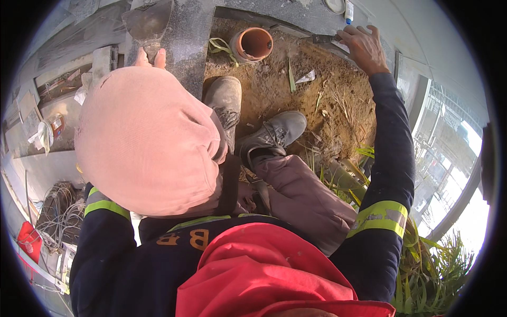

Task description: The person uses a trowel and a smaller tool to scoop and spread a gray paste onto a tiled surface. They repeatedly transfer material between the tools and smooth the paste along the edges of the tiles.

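My left hand (150, 58) is mostly hidden behind my raised pink-clad knee; two fingertips show, closed at the neck of a wide putty knife (148, 24). Its grey blade lies over a grey stone ledge (182, 53). On the far right, my outstretched right hand (365, 48) has its fingers bent round a narrow flat tool (325, 39) with a dark end, whose exact kind I cannot make out. That tool is at the far stone edging of a dirt bed.
An orange pipe (254, 44) stands upright in the soil (338, 90) just beyond my shoes (277, 129). A small white tube with a blue cap (349, 12) lies past my right hand. Green plants (433, 269) grow at the right; coiled wires (60, 214) lie at the left.
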Available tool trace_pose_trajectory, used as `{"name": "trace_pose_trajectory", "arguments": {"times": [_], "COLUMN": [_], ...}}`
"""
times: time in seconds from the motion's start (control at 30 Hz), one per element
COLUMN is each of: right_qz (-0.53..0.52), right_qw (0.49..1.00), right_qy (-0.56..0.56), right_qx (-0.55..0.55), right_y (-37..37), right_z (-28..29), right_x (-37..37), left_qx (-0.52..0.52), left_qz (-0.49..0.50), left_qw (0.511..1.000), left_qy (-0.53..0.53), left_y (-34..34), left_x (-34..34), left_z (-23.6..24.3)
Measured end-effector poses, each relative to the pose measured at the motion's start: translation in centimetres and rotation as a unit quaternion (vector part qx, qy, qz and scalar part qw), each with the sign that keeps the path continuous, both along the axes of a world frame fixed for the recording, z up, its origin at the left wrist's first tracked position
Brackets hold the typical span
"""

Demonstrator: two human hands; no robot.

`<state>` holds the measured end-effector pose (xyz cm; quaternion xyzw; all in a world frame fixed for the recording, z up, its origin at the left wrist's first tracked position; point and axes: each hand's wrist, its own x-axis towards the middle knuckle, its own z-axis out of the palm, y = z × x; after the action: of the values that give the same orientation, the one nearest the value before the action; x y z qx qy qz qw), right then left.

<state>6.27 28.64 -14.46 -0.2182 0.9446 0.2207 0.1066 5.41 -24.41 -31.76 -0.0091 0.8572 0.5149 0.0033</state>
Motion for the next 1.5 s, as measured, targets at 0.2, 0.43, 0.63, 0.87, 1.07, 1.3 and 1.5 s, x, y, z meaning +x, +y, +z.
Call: {"name": "trace_pose_trajectory", "arguments": {"times": [0.2,0.43,0.63,0.87,1.07,1.3,1.5], "right_qz": [0.178,0.168,0.092,0.084,0.087,0.010,0.037], "right_qw": [0.983,0.984,0.992,0.990,0.990,0.996,0.999], "right_qy": [0.033,-0.004,0.003,-0.038,-0.027,-0.025,-0.009], "right_qx": [0.034,0.065,0.087,0.102,0.108,0.083,0.020], "right_y": [-6.4,-7.7,-6.7,-7.3,-7.2,-4.9,-3.5], "right_z": [-0.3,-3.3,-4.3,0.3,-4.0,-1.3,-0.9], "right_x": [-6.5,-9.2,-9.8,-8.7,-7.1,-6.7,-5.5], "left_qx": [-0.058,-0.002,0.057,0.002,-0.162,-0.188,-0.097], "left_qz": [-0.007,0.025,0.049,0.044,0.065,0.038,0.034], "left_qw": [0.995,0.999,0.997,0.999,0.982,0.980,0.994], "left_qy": [0.086,0.040,-0.001,0.028,0.072,0.056,0.029], "left_y": [0.0,0.3,0.4,0.9,0.2,-0.5,1.4], "left_x": [-0.3,-0.3,0.2,0.2,0.6,0.4,0.6], "left_z": [-0.7,-0.9,-0.4,0.1,-1.2,-1.4,1.4]}}
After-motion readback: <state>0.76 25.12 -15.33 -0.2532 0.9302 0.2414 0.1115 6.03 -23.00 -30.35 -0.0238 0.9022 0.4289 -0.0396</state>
